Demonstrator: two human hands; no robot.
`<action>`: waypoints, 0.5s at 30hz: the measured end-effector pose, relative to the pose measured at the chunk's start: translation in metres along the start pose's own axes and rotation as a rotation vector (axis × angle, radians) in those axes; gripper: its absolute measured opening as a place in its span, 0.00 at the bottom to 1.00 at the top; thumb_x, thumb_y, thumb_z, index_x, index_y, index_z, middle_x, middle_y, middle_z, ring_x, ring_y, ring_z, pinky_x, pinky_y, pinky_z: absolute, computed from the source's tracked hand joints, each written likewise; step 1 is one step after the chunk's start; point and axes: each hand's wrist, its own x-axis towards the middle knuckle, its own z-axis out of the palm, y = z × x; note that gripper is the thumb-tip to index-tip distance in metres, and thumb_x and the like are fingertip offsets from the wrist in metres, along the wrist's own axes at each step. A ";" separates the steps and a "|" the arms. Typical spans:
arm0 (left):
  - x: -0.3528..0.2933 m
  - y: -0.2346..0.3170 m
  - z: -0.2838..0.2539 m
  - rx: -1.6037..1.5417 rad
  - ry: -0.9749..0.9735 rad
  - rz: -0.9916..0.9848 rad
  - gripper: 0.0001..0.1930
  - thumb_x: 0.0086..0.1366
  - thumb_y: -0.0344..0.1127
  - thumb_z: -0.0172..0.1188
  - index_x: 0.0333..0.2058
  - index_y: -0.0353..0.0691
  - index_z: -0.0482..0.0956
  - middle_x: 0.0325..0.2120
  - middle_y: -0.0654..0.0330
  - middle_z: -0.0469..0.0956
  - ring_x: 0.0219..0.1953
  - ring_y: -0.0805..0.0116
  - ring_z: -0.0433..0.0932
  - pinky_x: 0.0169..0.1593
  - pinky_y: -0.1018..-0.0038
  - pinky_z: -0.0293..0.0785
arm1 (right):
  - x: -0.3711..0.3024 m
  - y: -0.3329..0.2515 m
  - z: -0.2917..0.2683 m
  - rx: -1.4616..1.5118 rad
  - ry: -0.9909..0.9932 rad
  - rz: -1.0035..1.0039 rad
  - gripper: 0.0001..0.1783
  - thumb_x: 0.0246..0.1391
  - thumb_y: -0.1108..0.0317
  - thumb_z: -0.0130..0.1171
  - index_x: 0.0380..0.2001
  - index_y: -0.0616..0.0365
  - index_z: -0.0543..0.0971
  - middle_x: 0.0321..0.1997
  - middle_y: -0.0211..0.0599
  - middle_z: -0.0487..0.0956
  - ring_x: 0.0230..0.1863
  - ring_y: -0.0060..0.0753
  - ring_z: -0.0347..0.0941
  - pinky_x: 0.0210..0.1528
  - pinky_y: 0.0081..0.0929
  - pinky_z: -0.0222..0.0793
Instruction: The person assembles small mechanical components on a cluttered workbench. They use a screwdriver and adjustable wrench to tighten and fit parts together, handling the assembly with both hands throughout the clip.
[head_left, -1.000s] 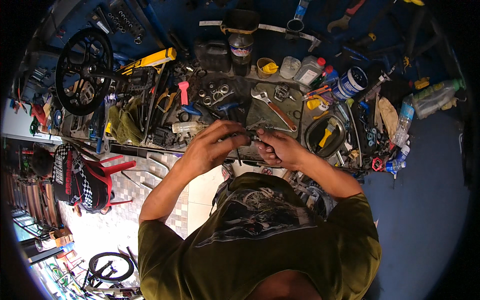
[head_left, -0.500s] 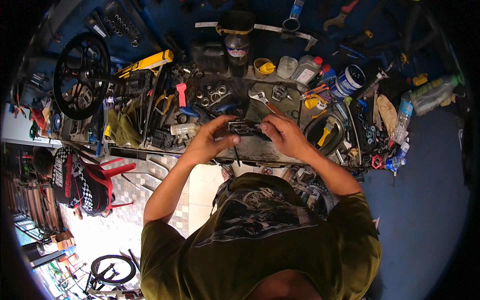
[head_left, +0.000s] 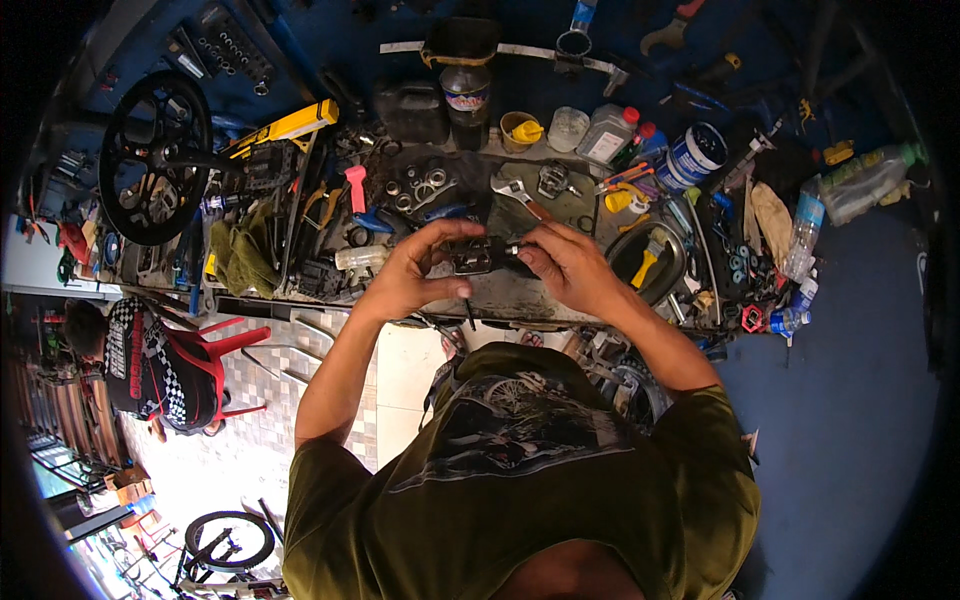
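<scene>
Above the near edge of the bench I hold a dark bicycle pedal (head_left: 470, 257) between both hands. My left hand (head_left: 408, 278) grips its body from the left, thumb below and fingers above. On the other side, my right hand (head_left: 566, 264) is closed with thumb and finger at the pedal's shiny spindle end. Just beyond the hands lies an adjustable wrench (head_left: 515, 191) on a dark mat, its handle running toward my right hand. A second pedal (head_left: 556, 181) rests to the right of the wrench's head.
Rings and small parts (head_left: 425, 188) lie left of the wrench, near a pink-handled tool (head_left: 356, 188). A metal tray (head_left: 617, 262) with a yellow brush (head_left: 652, 262) stands to the right. Bottles and a blue-white tub (head_left: 694, 158) line the back. A person (head_left: 150, 360) sits at left.
The pedal has turned in my hands, so more of its flat face and its spindle end show. My left hand has shifted slightly left.
</scene>
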 end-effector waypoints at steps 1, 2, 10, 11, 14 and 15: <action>-0.001 0.001 -0.001 0.121 -0.017 -0.023 0.22 0.61 0.42 0.65 0.50 0.37 0.74 0.49 0.62 0.76 0.52 0.71 0.73 0.54 0.70 0.68 | -0.001 0.000 0.000 0.024 0.018 0.031 0.10 0.51 0.69 0.64 0.34 0.63 0.75 0.32 0.45 0.74 0.36 0.54 0.72 0.40 0.41 0.69; 0.001 0.003 0.002 0.165 0.011 -0.017 0.18 0.65 0.43 0.59 0.49 0.37 0.76 0.45 0.60 0.77 0.45 0.72 0.77 0.44 0.74 0.75 | 0.000 -0.001 0.000 -0.010 0.014 -0.019 0.10 0.51 0.69 0.64 0.34 0.63 0.75 0.32 0.45 0.74 0.37 0.54 0.72 0.41 0.41 0.69; 0.008 -0.003 0.007 -0.362 0.148 -0.312 0.21 0.69 0.46 0.53 0.53 0.38 0.71 0.41 0.58 0.79 0.36 0.67 0.82 0.29 0.75 0.78 | 0.006 -0.008 -0.006 -0.124 -0.008 -0.215 0.11 0.50 0.69 0.64 0.35 0.63 0.75 0.34 0.45 0.75 0.37 0.53 0.72 0.43 0.40 0.70; 0.011 -0.009 0.011 -0.228 0.135 -0.019 0.21 0.69 0.45 0.54 0.54 0.38 0.70 0.41 0.58 0.79 0.36 0.66 0.82 0.32 0.73 0.78 | 0.006 -0.008 -0.006 -0.118 0.015 -0.184 0.11 0.50 0.69 0.64 0.35 0.63 0.75 0.34 0.45 0.75 0.37 0.53 0.72 0.43 0.39 0.70; 0.006 -0.014 0.006 0.111 0.068 0.265 0.22 0.67 0.43 0.57 0.54 0.36 0.69 0.41 0.57 0.79 0.35 0.64 0.82 0.37 0.71 0.77 | 0.005 -0.008 -0.009 -0.106 0.044 -0.102 0.11 0.51 0.69 0.64 0.35 0.63 0.75 0.35 0.47 0.75 0.38 0.52 0.73 0.42 0.39 0.70; 0.004 -0.011 0.004 0.082 0.049 0.187 0.22 0.67 0.44 0.57 0.54 0.36 0.69 0.40 0.57 0.79 0.34 0.65 0.82 0.37 0.72 0.77 | 0.004 -0.008 -0.011 -0.108 0.027 -0.079 0.11 0.51 0.69 0.64 0.35 0.62 0.76 0.36 0.47 0.75 0.38 0.52 0.73 0.42 0.39 0.70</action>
